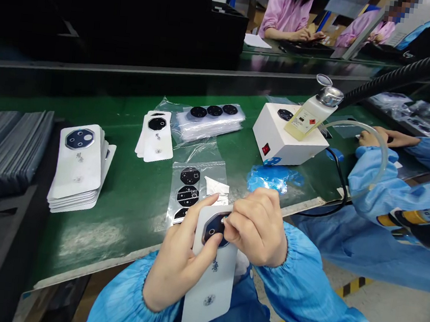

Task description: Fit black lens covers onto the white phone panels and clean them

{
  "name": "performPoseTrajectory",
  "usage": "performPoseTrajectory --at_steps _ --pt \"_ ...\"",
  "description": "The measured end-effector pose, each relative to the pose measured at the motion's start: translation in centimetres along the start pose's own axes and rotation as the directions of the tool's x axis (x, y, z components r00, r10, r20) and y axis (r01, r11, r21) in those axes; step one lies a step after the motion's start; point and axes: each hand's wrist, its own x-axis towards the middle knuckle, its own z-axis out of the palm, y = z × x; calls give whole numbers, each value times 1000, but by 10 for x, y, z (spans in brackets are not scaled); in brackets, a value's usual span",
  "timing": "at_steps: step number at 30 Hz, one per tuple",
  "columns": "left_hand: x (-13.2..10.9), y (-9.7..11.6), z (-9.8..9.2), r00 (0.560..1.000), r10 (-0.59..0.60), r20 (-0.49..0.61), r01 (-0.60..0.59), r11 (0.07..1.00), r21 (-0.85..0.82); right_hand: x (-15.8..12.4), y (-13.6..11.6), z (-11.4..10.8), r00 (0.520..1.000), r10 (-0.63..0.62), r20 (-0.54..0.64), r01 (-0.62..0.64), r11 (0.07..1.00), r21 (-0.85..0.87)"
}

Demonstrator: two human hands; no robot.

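Note:
A white phone-shaped panel [209,288] with a dark octagonal camera plate near its top is held upright at the bench's front edge. My left hand [183,260] wraps round its left side, thumb resting on the dark plate. The fingers of my right hand [256,227] are pinched together at the plate's upper right; a small pale bit shows at the fingertips, too small to name. Just behind the hands, a clear plastic sheet [177,177] carries dark octagonal pieces, with crumpled white scraps [217,187] beside it.
White panels [79,167] are stacked at left, near grey sheets in rows [5,144]. More panels [159,140], a bagged pile [209,124], blue film [274,179] and a white box [289,143] bearing a bottle [309,117] stand behind. A co-worker's sleeves [375,167] are at right.

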Motion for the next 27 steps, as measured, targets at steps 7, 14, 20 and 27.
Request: performPoseTrajectory --at_steps 7,14,20,27 --pt "-1 2 1 1000 -15 19 15 1000 -1 1 -1 -2 999 40 26 -41 998 57" --pt "-1 1 -1 991 130 2 -129 983 131 9 0 -14 906 330 264 -407 849 337" --pt "0 1 -4 994 103 44 -103 995 11 9 4 -15 914 299 276 -393 823 410" --pt "-1 -3 -5 990 132 53 -134 991 21 8 2 -15 918 226 325 -357 828 431"
